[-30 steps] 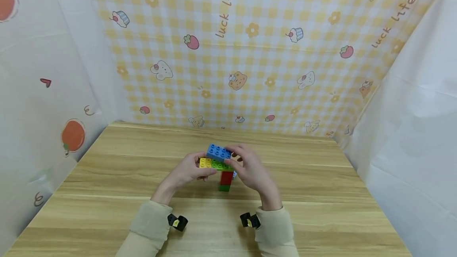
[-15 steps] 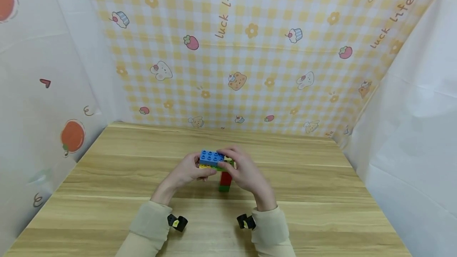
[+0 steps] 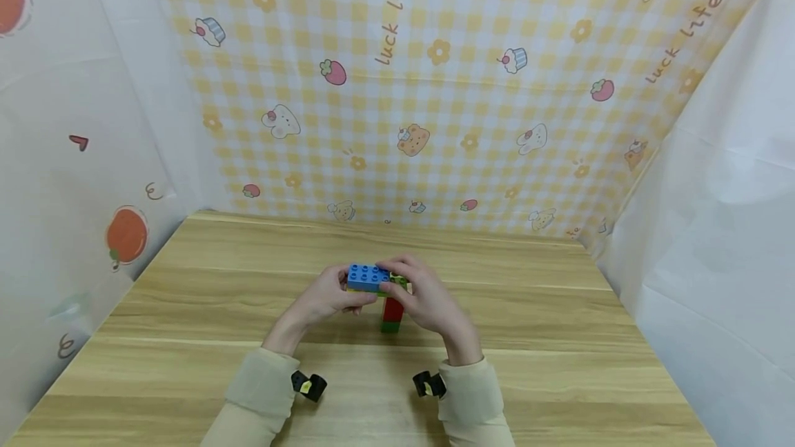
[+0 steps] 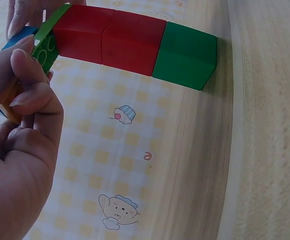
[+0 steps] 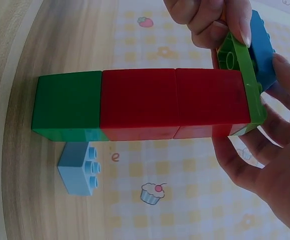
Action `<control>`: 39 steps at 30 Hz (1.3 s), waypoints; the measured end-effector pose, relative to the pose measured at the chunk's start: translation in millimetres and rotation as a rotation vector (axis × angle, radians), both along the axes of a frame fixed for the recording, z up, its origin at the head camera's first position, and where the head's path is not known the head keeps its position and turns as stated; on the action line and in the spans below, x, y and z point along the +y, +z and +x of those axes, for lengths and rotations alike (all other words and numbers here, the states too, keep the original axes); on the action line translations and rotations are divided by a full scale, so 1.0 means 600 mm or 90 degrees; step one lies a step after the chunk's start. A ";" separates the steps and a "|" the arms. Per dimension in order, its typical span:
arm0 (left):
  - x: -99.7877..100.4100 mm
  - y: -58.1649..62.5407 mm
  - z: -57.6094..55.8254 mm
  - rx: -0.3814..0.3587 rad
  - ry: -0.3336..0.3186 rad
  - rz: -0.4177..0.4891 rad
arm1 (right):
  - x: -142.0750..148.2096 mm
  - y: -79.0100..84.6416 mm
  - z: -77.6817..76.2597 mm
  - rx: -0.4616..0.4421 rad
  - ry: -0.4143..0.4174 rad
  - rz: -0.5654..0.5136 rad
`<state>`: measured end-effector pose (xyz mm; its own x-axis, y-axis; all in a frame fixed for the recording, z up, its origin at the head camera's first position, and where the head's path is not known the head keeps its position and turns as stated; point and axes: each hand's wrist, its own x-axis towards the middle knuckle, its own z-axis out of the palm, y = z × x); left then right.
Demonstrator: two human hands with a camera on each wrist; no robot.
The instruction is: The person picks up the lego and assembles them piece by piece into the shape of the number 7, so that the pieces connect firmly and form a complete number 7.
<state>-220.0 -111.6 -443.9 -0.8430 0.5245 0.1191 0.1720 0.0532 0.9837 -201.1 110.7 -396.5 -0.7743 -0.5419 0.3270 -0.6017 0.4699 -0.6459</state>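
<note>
A tower of a green brick (image 5: 67,104) and two red bricks (image 5: 138,104) stands on the table, topped by a light green brick (image 5: 247,75) reaching out to the left. Beside that, a yellow brick (image 4: 8,100) is largely covered by the fingers of my left hand (image 3: 324,297), which grips it from the side with the thumb in front. My right hand (image 3: 430,301) pinches the right end of a blue eight-stud brick (image 3: 364,279). This blue brick lies level across the yellow and light green bricks, leaving the light green one's right studs showing.
A light blue brick (image 5: 75,169) sits on the wooden table (image 3: 528,309) close by the tower's foot. Patterned cloth (image 3: 435,102) hangs behind the table, and white sheets (image 3: 702,212) close off both sides.
My right hand has brought the blue brick left and down, turning it from a slant to level over the yellow and light green bricks. My left hand has kept its place.
</note>
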 end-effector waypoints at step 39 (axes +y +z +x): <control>-0.001 0.009 0.002 0.002 -0.020 -0.007 | 0.001 -0.024 -0.002 -0.031 0.015 0.000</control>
<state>-218.6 -112.3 -438.3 -0.8262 0.5513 0.1158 0.1764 0.0580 0.9826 -202.5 111.3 -411.0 -0.7761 -0.5601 0.2898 -0.5808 0.4557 -0.6745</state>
